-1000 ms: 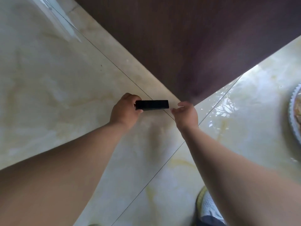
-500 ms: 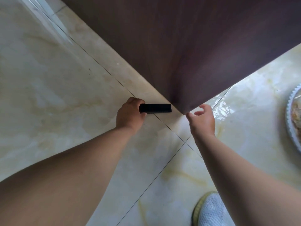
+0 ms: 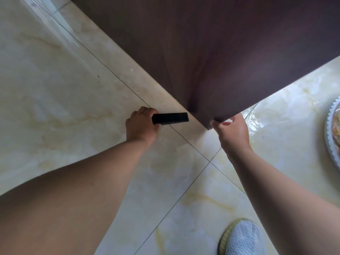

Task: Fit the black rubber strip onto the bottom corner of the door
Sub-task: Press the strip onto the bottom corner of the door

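The dark brown wooden door (image 3: 211, 52) fills the upper middle of the head view, and its bottom corner points down toward me just above the floor. My left hand (image 3: 140, 125) grips one end of the black rubber strip (image 3: 171, 118), which lies level just above the floor tiles, its free end a short way left of the door's corner. My right hand (image 3: 232, 133) is at the corner from the right, thumb and fingers pinching the door's lower edge. The strip and the door are apart.
Glossy cream marble floor tiles (image 3: 64, 107) with thin dark grout lines run under everything. A round white scalloped dish (image 3: 332, 137) sits at the right edge. A grey knit shoe (image 3: 242, 238) stands at the bottom right.
My right hand has shifted right and taken hold of the door's bottom corner. The left hand still holds the strip, its free end staying close beside the corner.
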